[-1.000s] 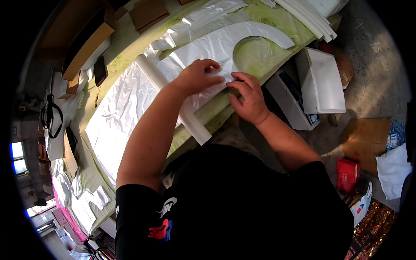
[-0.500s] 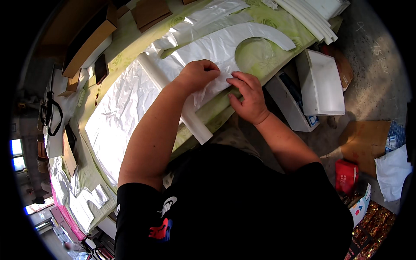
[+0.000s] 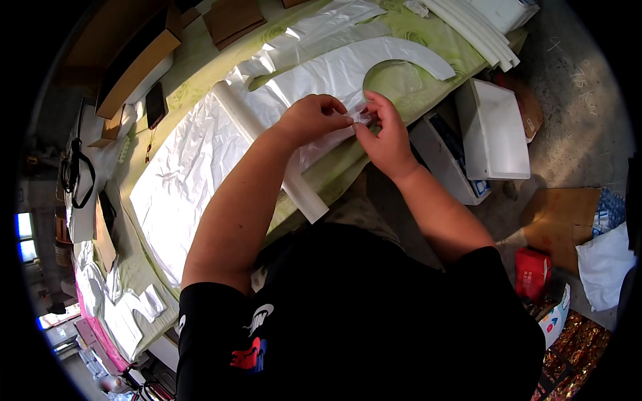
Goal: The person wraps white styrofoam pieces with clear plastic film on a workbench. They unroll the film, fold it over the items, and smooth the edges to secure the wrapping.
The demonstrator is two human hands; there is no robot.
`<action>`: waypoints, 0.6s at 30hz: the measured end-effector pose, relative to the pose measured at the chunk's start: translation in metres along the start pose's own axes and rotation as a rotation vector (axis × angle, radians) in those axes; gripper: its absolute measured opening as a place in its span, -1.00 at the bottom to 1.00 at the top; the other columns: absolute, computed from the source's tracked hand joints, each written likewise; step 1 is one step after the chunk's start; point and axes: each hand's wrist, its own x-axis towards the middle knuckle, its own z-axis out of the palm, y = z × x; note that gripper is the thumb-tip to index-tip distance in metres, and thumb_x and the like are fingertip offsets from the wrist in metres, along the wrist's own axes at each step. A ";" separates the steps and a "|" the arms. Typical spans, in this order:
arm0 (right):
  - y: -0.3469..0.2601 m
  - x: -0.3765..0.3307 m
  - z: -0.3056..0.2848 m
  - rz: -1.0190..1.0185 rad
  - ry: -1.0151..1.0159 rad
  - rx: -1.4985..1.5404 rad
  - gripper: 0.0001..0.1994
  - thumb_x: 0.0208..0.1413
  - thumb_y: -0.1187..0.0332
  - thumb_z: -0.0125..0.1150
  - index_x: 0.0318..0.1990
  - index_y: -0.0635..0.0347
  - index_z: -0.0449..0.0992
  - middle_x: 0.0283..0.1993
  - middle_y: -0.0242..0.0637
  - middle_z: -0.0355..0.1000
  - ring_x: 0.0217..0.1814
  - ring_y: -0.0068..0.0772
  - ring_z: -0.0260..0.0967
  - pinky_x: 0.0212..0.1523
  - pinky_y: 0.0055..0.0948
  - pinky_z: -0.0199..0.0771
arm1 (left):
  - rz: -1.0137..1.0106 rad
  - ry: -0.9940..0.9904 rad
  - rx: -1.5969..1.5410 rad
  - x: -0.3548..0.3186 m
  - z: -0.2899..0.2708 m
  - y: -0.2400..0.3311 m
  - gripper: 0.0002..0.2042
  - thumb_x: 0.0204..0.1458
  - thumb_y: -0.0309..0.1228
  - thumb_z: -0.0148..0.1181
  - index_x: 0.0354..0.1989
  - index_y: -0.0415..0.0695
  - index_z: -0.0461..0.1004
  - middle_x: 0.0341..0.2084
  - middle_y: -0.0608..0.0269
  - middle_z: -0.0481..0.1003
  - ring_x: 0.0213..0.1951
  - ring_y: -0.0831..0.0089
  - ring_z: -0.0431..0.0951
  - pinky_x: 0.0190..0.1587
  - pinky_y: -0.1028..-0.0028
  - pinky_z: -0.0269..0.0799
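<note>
A wide sheet of thin white plastic film (image 3: 184, 170) lies crinkled on the table, its far right part cut in a curved hook shape. My left hand (image 3: 313, 121) pinches the film near its front edge, thumb and fingertips together. Close beside it, my right hand (image 3: 389, 140) also grips the film between thumb and fingers, and a small raised fold shows between the two hands. Under my left forearm a white tube or roll (image 3: 304, 197) lies across the film, its near end sticking out past the table edge.
The table has a pale green patterned cloth (image 3: 401, 83). White tubes (image 3: 478, 37) lie at its far right corner. A phone (image 3: 156, 105) and a cardboard box (image 3: 140, 63) are at the left. White open boxes (image 3: 498, 134) stand right of the table, with flattened cardboard (image 3: 558, 217) beyond.
My right hand has moved in toward the left one and turned upright, its thumb now meeting the film at the left fingertips. A bit of film has been lifted between them.
</note>
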 end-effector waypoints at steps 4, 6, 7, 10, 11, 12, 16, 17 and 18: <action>0.001 0.009 0.006 0.027 -0.004 -0.134 -0.43 0.05 0.43 0.37 0.25 0.21 0.38 -0.08 -0.16 0.50 -0.10 -0.28 0.46 -0.07 -0.33 0.51 | -0.043 -0.016 0.053 0.001 0.001 0.002 -0.64 -0.01 -0.11 0.37 -0.13 -0.08 0.65 -0.25 0.20 0.66 -0.22 0.41 0.63 -0.09 0.39 0.52; -0.003 0.014 0.005 0.110 -0.037 -0.086 -0.44 0.09 0.44 0.37 0.27 0.24 0.37 -0.08 -0.28 0.52 -0.18 -0.49 0.43 -0.11 -0.46 0.49 | -0.062 0.006 0.001 0.002 0.000 0.000 -0.65 0.01 -0.13 0.37 -0.12 -0.10 0.65 -0.24 0.19 0.65 -0.22 0.42 0.63 -0.10 0.40 0.52; -0.002 0.015 0.005 0.132 -0.042 -0.069 -0.45 0.09 0.42 0.37 0.26 0.25 0.38 -0.11 -0.29 0.53 -0.21 -0.51 0.42 -0.12 -0.46 0.49 | -0.077 0.018 -0.040 0.002 -0.003 -0.001 -0.65 0.02 -0.13 0.36 -0.13 -0.10 0.65 -0.25 0.20 0.65 -0.22 0.44 0.62 -0.11 0.41 0.51; -0.001 0.016 0.005 0.171 -0.050 -0.060 -0.48 0.10 0.40 0.38 0.22 0.26 0.40 -0.18 -0.34 0.55 -0.27 -0.56 0.41 -0.16 -0.47 0.48 | -0.125 0.034 -0.155 -0.002 -0.010 0.004 -0.68 0.05 -0.16 0.36 -0.14 -0.12 0.65 -0.28 0.26 0.64 -0.25 0.49 0.59 -0.14 0.43 0.49; -0.001 0.016 0.004 0.165 -0.051 -0.085 -0.48 0.10 0.39 0.38 0.22 0.26 0.40 -0.21 -0.36 0.55 -0.27 -0.57 0.41 -0.16 -0.48 0.48 | -0.141 0.036 -0.193 -0.004 -0.012 0.006 -0.69 0.06 -0.17 0.36 -0.14 -0.13 0.65 -0.29 0.28 0.63 -0.26 0.51 0.58 -0.15 0.44 0.49; -0.002 0.016 0.005 0.158 -0.054 -0.109 -0.49 0.11 0.39 0.38 0.21 0.26 0.41 -0.23 -0.38 0.56 -0.28 -0.58 0.40 -0.17 -0.49 0.47 | -0.139 0.018 -0.202 -0.004 -0.013 0.004 -0.69 0.06 -0.17 0.36 -0.14 -0.13 0.65 -0.30 0.30 0.63 -0.26 0.52 0.57 -0.15 0.44 0.49; -0.007 0.024 0.012 0.234 -0.025 -0.053 -0.51 0.07 0.33 0.39 0.15 0.24 0.44 -0.28 -0.27 0.60 -0.24 -0.28 0.53 -0.14 -0.34 0.52 | -0.117 -0.014 -0.201 0.001 -0.012 -0.002 -0.69 0.05 -0.18 0.39 -0.15 -0.12 0.65 -0.31 0.32 0.62 -0.26 0.54 0.55 -0.14 0.45 0.48; -0.010 0.026 0.014 0.248 -0.037 -0.050 -0.52 0.07 0.33 0.39 0.15 0.24 0.44 -0.28 -0.27 0.60 -0.24 -0.29 0.54 -0.13 -0.34 0.52 | -0.107 -0.012 -0.192 0.002 -0.010 -0.003 -0.70 0.04 -0.19 0.39 -0.15 -0.12 0.65 -0.32 0.32 0.62 -0.25 0.54 0.55 -0.14 0.45 0.48; -0.011 0.027 0.015 0.260 -0.049 -0.046 -0.53 0.08 0.34 0.38 0.15 0.23 0.44 -0.28 -0.27 0.60 -0.24 -0.30 0.54 -0.12 -0.34 0.51 | -0.090 -0.009 -0.194 0.002 -0.009 -0.005 -0.70 0.04 -0.19 0.39 -0.16 -0.12 0.66 -0.32 0.32 0.62 -0.25 0.54 0.55 -0.14 0.45 0.48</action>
